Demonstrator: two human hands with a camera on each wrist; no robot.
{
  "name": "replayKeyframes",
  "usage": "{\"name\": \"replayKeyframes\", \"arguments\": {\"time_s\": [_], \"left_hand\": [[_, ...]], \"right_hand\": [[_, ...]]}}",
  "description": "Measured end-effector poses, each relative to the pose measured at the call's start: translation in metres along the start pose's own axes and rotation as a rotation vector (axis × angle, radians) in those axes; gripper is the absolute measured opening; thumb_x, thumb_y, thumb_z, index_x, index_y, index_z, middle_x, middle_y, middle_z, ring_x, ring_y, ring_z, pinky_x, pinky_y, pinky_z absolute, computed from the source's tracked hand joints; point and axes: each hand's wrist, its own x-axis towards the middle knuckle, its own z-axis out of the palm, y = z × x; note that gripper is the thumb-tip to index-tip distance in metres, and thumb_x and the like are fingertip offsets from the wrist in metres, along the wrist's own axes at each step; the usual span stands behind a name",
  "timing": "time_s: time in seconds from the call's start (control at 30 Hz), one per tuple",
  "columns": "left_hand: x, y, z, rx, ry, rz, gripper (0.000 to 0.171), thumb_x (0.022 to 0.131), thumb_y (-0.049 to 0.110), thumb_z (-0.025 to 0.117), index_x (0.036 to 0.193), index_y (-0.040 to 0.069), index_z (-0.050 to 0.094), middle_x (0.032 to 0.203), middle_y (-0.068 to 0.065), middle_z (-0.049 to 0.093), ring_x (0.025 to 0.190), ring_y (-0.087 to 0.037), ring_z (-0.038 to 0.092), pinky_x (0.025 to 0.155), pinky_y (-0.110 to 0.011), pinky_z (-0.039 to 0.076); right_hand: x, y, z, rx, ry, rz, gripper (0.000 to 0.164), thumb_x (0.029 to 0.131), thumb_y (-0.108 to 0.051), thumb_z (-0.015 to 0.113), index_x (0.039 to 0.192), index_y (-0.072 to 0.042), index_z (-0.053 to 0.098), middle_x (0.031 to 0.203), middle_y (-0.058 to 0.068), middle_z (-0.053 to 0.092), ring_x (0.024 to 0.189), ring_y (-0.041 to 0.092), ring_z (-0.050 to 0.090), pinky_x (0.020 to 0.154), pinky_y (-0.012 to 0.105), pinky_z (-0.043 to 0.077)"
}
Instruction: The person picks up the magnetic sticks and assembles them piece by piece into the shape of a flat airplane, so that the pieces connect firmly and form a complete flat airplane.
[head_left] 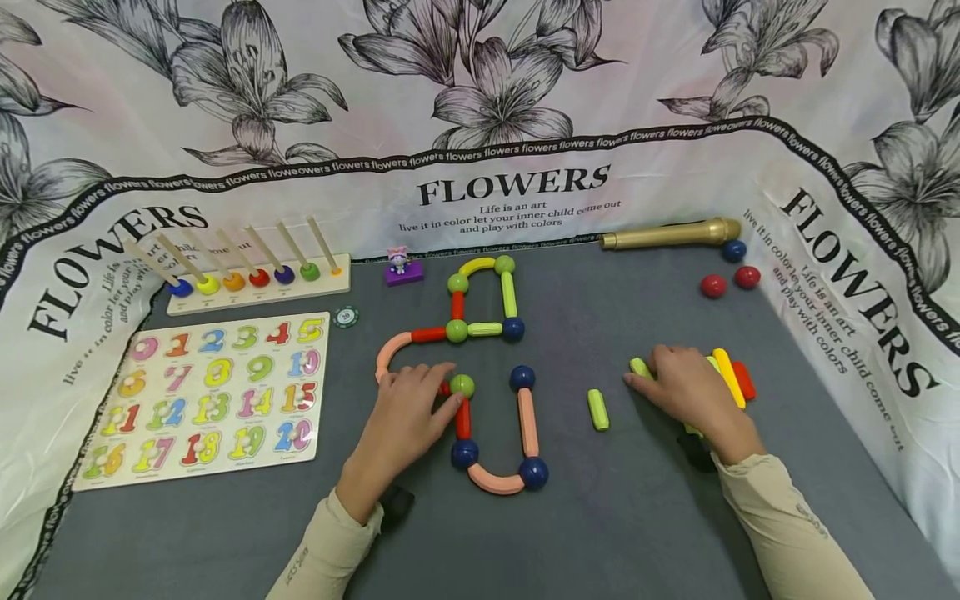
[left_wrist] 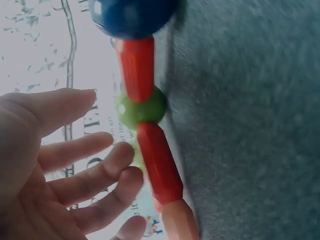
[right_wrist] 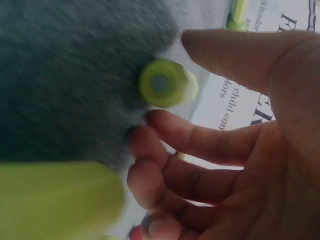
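Observation:
Magnetic rods and balls lie joined on the grey cloth in a looping figure. My left hand (head_left: 405,421) is over its left side, fingers relaxed. A red rod (head_left: 464,419) and a green ball (head_left: 462,386) are by its thumb, and a pink curved rod (head_left: 390,350) runs partly under the hand. In the left wrist view the fingertips lie beside another red rod (left_wrist: 161,162). My right hand (head_left: 686,392) is low at the right, thumb and fingers apart around a light green rod (right_wrist: 161,84). Another green rod (head_left: 597,410) lies between the hands.
A number board (head_left: 202,475) and a peg stand (head_left: 258,293) occupy the left. Behind are a small figurine (head_left: 399,265) and a gold microphone (head_left: 671,234). Loose red balls (head_left: 713,286) and a blue ball (head_left: 734,250) lie right. Yellow (head_left: 729,379) and red rods (head_left: 744,381) sit beside my right hand.

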Motion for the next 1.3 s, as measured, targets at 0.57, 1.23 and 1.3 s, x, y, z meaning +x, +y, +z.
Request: {"name": "replayKeyframes", "arguments": {"time_s": [0.57, 1.23, 1.3], "left_hand": [[0.016, -0.01, 0.004, -0.059, -0.176, -0.018, 0.036, 0.105, 0.03, 0.073, 0.135, 0.01, 0.073, 0.129, -0.011, 0.072, 0.126, -0.041, 0.055, 0.108, -0.066, 0.032], [0.013, -0.014, 0.012, -0.121, -0.155, 0.001, 0.035, 0.106, 0.03, 0.072, 0.136, 0.012, 0.072, 0.132, -0.008, 0.072, 0.127, -0.039, 0.057, 0.11, -0.065, 0.03], [0.013, -0.015, 0.012, -0.12, -0.151, -0.004, 0.035, 0.105, 0.03, 0.072, 0.135, 0.012, 0.073, 0.131, -0.008, 0.072, 0.127, -0.039, 0.057, 0.11, -0.065, 0.029]], "right_hand": [[0.045, -0.11, 0.025, 0.336, 0.078, -0.412, 0.017, 0.102, -0.011, 0.076, 0.116, -0.002, 0.072, 0.087, 0.001, 0.063, 0.073, 0.016, 0.052, 0.066, 0.036, 0.044], [0.052, -0.127, 0.069, 0.075, -0.011, -0.558, 0.021, 0.095, -0.017, 0.085, 0.111, -0.007, 0.078, 0.104, 0.006, 0.073, 0.096, 0.03, 0.058, 0.087, 0.051, 0.048], [0.053, -0.128, 0.07, 0.081, -0.007, -0.559, 0.02, 0.094, -0.017, 0.085, 0.111, -0.008, 0.078, 0.104, 0.005, 0.073, 0.095, 0.029, 0.057, 0.086, 0.05, 0.048]]}}
